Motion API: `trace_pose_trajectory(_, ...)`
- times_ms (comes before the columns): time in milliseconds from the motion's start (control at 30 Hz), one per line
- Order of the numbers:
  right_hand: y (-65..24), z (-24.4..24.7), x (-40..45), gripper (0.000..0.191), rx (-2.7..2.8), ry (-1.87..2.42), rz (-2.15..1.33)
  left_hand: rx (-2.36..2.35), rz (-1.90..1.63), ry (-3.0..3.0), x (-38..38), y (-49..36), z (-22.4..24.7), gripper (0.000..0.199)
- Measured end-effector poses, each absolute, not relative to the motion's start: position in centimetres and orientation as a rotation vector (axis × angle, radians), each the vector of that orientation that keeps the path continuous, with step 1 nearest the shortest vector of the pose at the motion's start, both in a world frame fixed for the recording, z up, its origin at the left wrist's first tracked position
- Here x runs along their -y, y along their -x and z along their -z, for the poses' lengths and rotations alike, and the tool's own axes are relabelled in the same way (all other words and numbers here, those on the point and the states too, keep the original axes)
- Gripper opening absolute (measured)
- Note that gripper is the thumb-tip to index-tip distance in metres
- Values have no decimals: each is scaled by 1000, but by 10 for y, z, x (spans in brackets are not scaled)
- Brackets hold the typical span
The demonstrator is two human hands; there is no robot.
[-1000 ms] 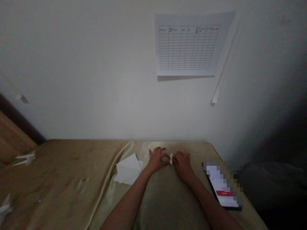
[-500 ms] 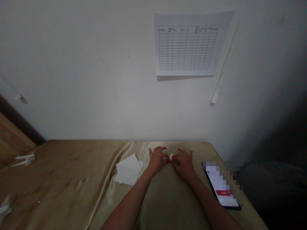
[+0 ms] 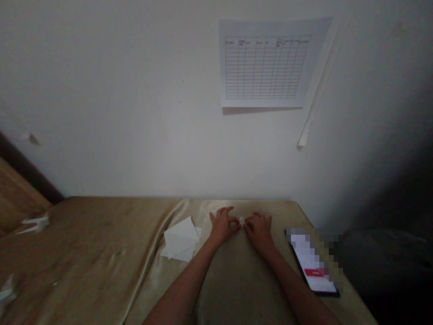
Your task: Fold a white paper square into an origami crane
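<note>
A small piece of folded white paper (image 3: 241, 221) sits between my two hands, near the far edge of the cloth-covered table. My left hand (image 3: 223, 225) pinches its left side with thumb and index finger, the other fingers spread. From the other side, my right hand (image 3: 259, 229) pinches the paper's right edge between thumb and forefinger. Most of the paper is hidden by my fingertips, so its exact folds cannot be made out. Left of my left forearm lies a loose stack of white paper sheets (image 3: 181, 238).
A phone (image 3: 313, 266) with a lit screen lies at the table's right edge. Folded white paper shapes (image 3: 35, 224) rest at the far left on the gold cloth (image 3: 91, 253). The wall behind carries a printed table sheet (image 3: 265, 67).
My fingertips have moved slightly apart, and a little more of the small paper shows between them. The stack and phone stay where they were.
</note>
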State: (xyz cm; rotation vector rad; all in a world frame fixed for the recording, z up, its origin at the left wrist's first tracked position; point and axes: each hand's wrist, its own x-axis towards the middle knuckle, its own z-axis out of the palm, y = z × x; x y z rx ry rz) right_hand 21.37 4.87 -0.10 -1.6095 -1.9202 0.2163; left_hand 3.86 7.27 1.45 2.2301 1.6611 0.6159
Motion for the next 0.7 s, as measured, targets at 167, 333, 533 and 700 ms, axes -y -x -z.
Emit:
trace_pose_trajectory(167,-215,2,-50,21,1864,1616,-274,-1665,-601,-2218,-74,-41,-15,8)
trace_pose_trajectory(333,-213,2,-50,20,1829,1638,-301,-1696,-585,-2172,-76,-45,-16,7)
trace_pose_trajectory(533,-212,1,-50,18,1824,1665,-319,-1708,-603,-2153,-77,-45,-15,10)
trace_pose_trajectory(700,-211,1,-51,19,1815,1667,-343,-1716,-579,-2141,-78,-44,-14,10)
